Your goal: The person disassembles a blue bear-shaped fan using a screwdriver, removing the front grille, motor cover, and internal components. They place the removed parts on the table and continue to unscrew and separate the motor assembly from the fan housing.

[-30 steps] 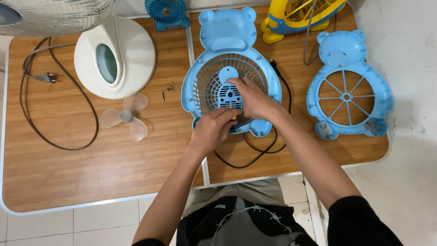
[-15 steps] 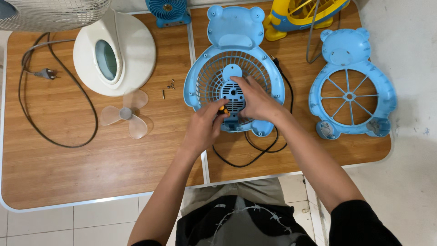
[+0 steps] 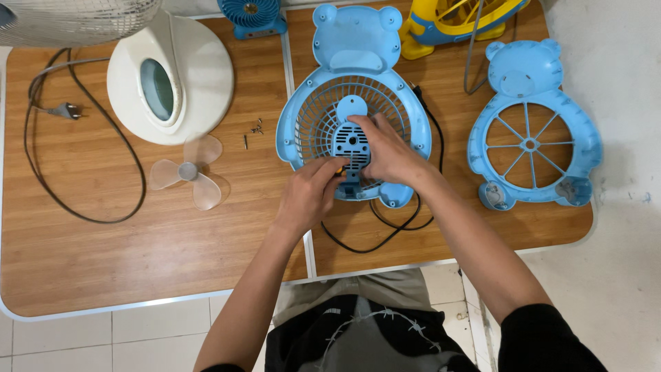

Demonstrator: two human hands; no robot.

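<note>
A blue bear-shaped fan housing (image 3: 290, 131) lies flat on the wooden table, its grille facing up. A darker blue motor block (image 3: 348, 141) sits at its centre. My left hand (image 3: 310, 194) is closed around a small orange-handled tool (image 3: 339, 166) whose tip is at the lower left of the motor block. My right hand (image 3: 389, 155) lies over the right side of the motor block, fingers curled on its top edge. A black cord (image 3: 385, 233) loops out from under the housing toward me.
The matching blue front grille (image 3: 530, 138) lies to the right. A clear fan blade (image 3: 187, 172) and several small screws (image 3: 256, 127) lie to the left, beside a white fan base (image 3: 200, 76) with a cord and plug (image 3: 65, 110). At the back are a small blue fan (image 3: 251, 14) and a yellow fan (image 3: 447, 24).
My left hand has moved up from the housing's lower rim to the motor block, bringing the orange tool with it. My right hand has stayed on the motor block.
</note>
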